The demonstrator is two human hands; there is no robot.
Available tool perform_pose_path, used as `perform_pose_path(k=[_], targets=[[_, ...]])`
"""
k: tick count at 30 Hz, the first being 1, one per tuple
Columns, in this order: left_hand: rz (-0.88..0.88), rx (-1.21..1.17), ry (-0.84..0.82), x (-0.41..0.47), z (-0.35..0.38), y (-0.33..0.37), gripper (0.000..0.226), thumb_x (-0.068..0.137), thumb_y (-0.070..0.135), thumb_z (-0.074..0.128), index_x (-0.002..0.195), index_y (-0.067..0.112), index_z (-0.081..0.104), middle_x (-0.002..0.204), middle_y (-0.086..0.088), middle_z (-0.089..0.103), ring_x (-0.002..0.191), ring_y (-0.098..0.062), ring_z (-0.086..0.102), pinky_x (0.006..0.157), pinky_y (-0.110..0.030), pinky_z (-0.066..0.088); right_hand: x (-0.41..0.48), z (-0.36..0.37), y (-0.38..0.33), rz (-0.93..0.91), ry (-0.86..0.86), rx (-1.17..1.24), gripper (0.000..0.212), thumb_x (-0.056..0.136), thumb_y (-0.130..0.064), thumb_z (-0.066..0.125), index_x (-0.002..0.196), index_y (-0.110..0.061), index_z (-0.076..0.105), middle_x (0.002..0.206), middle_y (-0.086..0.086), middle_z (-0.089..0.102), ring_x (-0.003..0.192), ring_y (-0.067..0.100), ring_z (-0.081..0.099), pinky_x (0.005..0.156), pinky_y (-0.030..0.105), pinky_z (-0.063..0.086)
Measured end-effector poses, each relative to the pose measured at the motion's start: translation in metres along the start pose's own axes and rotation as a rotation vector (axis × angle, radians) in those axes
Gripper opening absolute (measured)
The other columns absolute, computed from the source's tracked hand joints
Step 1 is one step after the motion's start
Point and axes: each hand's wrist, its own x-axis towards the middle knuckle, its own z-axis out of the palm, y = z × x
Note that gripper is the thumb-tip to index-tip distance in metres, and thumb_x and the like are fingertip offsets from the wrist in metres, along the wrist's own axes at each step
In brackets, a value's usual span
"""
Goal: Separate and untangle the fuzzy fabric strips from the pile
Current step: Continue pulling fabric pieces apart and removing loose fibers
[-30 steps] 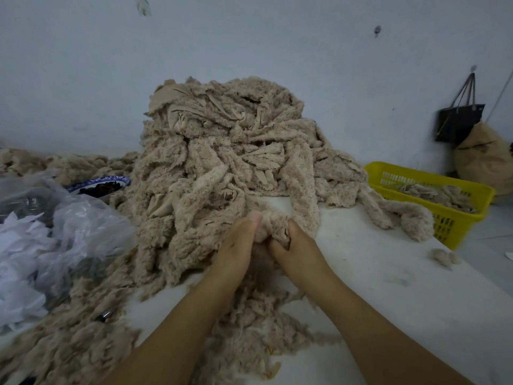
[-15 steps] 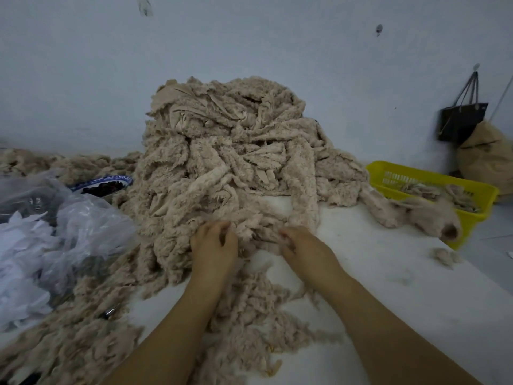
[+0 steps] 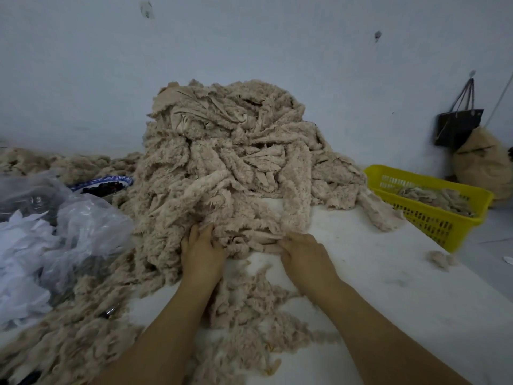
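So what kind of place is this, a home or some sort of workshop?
Probably a small textile workshop or sorting room, not a home. A big pile of fuzzy fabric strips sits heaped on a plain white table, and a yellow basket beside it holds more of the same strips.

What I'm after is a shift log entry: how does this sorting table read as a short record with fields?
pile: tall, beige fuzzy fabric, on the white table, by the wall
left hand: on the pile's front edge, fingertips buried in fabric; grip unclear
right hand: pinches a strip at the pile's front edge
yellow basket: right of the pile, fabric pieces inside
plastic bags: left, holding white scraps
bowl: blue-rimmed, behind the bags, dark contents
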Motion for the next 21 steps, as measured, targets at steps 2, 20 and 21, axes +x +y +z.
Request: perform_pose_path(k=[2,20,21], targets=[[-0.007,0.000,-0.006,0.002,0.000,-0.002,0.049,0.104,0.014,0.033,0.153,0.016,0.035,0.165,-0.009,0.016,0.151,-0.030,0.008,0.123,-0.041,0.011,0.002,-0.003,0.004,0.089,0.111,0.186,0.034,0.105,-0.017,0.034,0.117,-0.007,0.064,0.127,0.007,0.055,0.112,0.024,0.049,0.094,0.033,0.039],[0.483,-0.097,-0.081,-0.020,0.011,0.022,0.016,0.100,0.029,0.054,0.096,0.015,0.060,0.091,0.003,0.062,0.085,-0.018,0.055,0.074,-0.035,0.045,-0.009,-0.022,-0.019,-0.134,0.562,0.546,0.031,0.097,-0.021,0.045,0.102,-0.007,0.072,0.109,-0.012,0.052,0.095,-0.025,0.042,0.078,-0.007,0.030],[0.437,-0.178,-0.109,-0.021,0.010,0.020,0.022,0.101,0.027,0.053,0.083,0.013,0.054,0.074,0.000,0.055,0.069,-0.017,0.051,0.062,-0.033,0.042,-0.009,-0.021,-0.018,-0.129,0.551,0.530,0.030,0.098,-0.021,0.046,0.104,-0.007,0.072,0.111,-0.013,0.051,0.095,-0.022,0.042,0.078,-0.007,0.029]])
